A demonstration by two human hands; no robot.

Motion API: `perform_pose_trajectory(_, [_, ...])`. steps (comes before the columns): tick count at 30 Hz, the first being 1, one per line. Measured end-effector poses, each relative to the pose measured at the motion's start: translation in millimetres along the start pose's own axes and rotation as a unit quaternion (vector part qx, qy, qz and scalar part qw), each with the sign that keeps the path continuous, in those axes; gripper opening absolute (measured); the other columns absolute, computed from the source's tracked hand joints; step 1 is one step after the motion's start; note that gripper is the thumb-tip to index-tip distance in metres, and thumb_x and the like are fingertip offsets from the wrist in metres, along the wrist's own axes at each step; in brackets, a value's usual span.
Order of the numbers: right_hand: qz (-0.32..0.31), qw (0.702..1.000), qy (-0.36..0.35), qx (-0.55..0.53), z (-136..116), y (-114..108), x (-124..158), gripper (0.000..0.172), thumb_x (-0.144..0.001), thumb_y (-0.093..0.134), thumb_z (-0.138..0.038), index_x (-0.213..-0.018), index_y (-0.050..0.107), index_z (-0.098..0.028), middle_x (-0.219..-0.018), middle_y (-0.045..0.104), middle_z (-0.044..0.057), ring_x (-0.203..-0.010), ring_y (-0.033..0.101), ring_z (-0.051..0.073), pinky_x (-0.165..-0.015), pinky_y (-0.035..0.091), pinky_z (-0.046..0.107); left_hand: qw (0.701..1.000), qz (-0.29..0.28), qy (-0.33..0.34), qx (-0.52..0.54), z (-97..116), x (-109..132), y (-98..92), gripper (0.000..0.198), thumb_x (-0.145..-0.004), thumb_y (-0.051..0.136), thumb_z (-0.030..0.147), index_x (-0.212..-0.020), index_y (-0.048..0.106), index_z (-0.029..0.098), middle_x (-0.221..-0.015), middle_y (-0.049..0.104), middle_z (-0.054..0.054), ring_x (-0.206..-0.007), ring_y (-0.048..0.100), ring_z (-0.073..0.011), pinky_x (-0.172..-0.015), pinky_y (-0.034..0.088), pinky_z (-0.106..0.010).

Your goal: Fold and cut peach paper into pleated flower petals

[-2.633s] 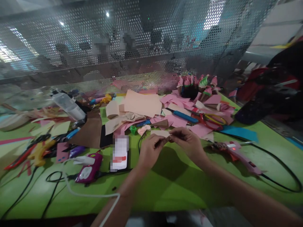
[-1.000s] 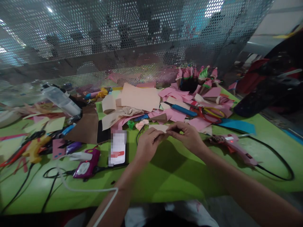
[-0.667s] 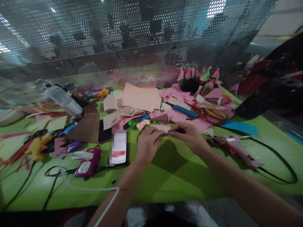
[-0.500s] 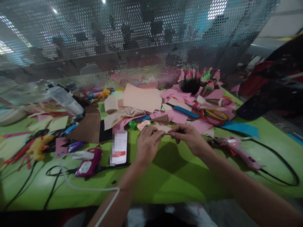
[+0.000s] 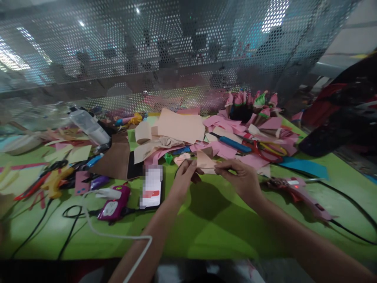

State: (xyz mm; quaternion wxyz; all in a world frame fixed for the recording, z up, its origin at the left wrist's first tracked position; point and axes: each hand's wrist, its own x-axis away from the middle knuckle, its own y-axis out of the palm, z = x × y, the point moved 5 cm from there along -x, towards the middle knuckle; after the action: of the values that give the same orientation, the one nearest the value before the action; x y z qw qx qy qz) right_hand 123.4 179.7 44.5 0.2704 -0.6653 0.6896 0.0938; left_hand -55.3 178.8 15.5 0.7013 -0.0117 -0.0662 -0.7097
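Observation:
Between my two hands is a small peach-coloured craft sheet (image 5: 206,161), thin and pale, standing up above the green table. My left hand (image 5: 185,177) pinches its left edge with thumb and fingers. The right edge is pinched by my right hand (image 5: 243,177). Just beyond my left hand lie a crumpled pale pink piece (image 5: 182,158) and a small green piece (image 5: 168,158). A pink glue gun (image 5: 306,194) with a lit red light rests to the right of my right hand. Left of my left forearm lies a phone (image 5: 152,184) with its screen lit.
Pink and peach sheets (image 5: 179,124) are heaped at the back, with a blue-handled cutter (image 5: 235,144) and red and yellow scissors (image 5: 268,151) on them. A magenta power box (image 5: 114,204) with cables and a clear bottle (image 5: 90,126) stand left. A perforated metal screen (image 5: 176,74) closes the back.
My hands have drawn slightly apart, and more of the peach sheet shows upright between them. The whole view has shifted a little, so everything sits slightly further right and lower.

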Motion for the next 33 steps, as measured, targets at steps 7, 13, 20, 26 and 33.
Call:
perform_pose_trajectory(7, [-0.055,0.996,-0.064,0.016,-5,10,3,0.007,-0.083,0.069,-0.025,-0.077,0.072,-0.024,-0.074,0.073,0.002,-0.069,0.067,0.018,-0.064,0.055,0.030,0.996,-0.033,-0.052,0.071,-2,2,8.5,0.040,-0.068,0.074,0.051,-0.067,0.051,0.018,-0.052,0.049,0.005,-0.046,0.041,-0.0068,-0.047,0.029,-0.021])
perform_pose_trajectory(13, [-0.084,0.991,0.075,-0.077,12,10,3,0.023,-0.079,0.073,-0.035,-0.098,0.069,-0.023,-0.085,0.071,0.003,-0.077,0.067,0.019,-0.066,0.056,0.032,0.997,-0.011,-0.017,0.073,-1,-3,6.6,0.037,-0.069,0.072,0.048,-0.068,0.050,0.019,-0.051,0.046,0.007,-0.046,0.037,-0.0062,-0.046,0.026,-0.022])
perform_pose_trajectory(20, [-0.104,0.993,0.024,-0.044,8,13,0,0.018,-0.077,0.074,-0.033,-0.092,0.071,-0.022,-0.085,0.071,0.004,-0.077,0.065,0.018,-0.070,0.055,0.033,0.994,-0.025,-0.049,0.099,-5,-2,7.5,0.037,-0.068,0.074,0.045,-0.065,0.049,0.018,-0.048,0.044,0.007,-0.044,0.034,-0.0052,-0.046,0.024,-0.021])
perform_pose_trajectory(26, [-0.080,0.995,0.052,-0.033,7,11,0,0.013,-0.080,0.070,-0.034,-0.078,0.069,-0.021,-0.074,0.070,0.003,-0.068,0.063,0.017,-0.062,0.051,0.030,0.992,-0.054,-0.066,0.094,-5,0,12.3,0.031,-0.066,0.075,0.042,-0.075,0.061,0.016,-0.053,0.056,0.003,-0.047,0.047,-0.0077,-0.047,0.030,-0.021])
perform_pose_trajectory(33, [-0.048,0.989,0.127,-0.051,15,8,0,0.023,-0.077,0.070,-0.041,-0.072,0.065,-0.019,-0.064,0.065,0.002,-0.060,0.058,0.016,-0.057,0.045,0.028,0.996,-0.064,-0.032,0.054,1,4,15.9,0.031,-0.070,0.074,0.042,-0.085,0.067,0.016,-0.063,0.063,0.000,-0.057,0.055,-0.0103,-0.055,0.039,-0.022])
